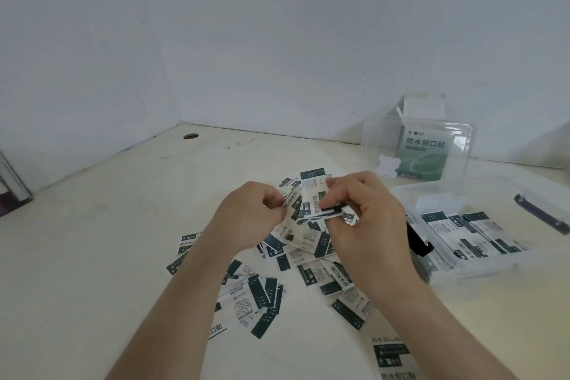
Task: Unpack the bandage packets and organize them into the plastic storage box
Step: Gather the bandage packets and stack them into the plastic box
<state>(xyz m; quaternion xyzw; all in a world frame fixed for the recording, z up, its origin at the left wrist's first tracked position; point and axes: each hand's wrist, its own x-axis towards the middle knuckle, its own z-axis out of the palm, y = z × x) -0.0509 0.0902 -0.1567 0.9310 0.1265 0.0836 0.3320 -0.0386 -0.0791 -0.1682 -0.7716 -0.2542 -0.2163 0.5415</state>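
A loose heap of white and dark-green bandage packets (265, 293) covers the middle of the pale table. Above the heap, both hands hold a small stack of packets (311, 197). My left hand (249, 213) pinches the stack's left edge and my right hand (367, 216) grips its right side with curled fingers. To the right lies the clear plastic storage box (499, 262), with several packets (472, 234) laid flat inside. Its clear lid (431, 145) stands up behind it.
A green and white bandage carton (422, 151) stands open behind the lid near the wall. A dark latch (539, 216) lies at the box's right side. A flattened carton (391, 355) lies at the near edge. A cable hole (190, 136) is at the back left; a dark object (12, 188) sits at the far left.
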